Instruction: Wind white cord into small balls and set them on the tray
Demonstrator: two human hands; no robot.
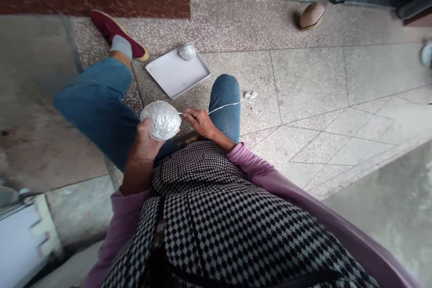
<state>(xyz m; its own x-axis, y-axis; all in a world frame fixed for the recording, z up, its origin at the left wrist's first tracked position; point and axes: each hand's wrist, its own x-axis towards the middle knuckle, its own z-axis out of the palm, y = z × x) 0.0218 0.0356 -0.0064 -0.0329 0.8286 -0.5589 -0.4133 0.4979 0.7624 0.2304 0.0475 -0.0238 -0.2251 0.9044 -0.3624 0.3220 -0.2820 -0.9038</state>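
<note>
A large ball of shiny white twine (162,120) rests in my left hand (146,141), its thumb and fingers wrapped round the lower side. Just to the right, my right hand (200,122) is closed in a pinch on a white strand (222,106). The strand runs from the ball through my right fingers, then across my jeans-covered knee. On the floor beyond that knee lies a small loose heap of white strand (250,95). A smaller silvery-white ball (187,51) sits at the far corner of a shallow white tray (175,72) in front of me.
A round tan object with a dark band (312,15) lies on the speckled tile floor (310,72) at the upper right. My red shoe (116,33) is left of the tray. A pale panel with a notched edge (23,238) stands at the lower left.
</note>
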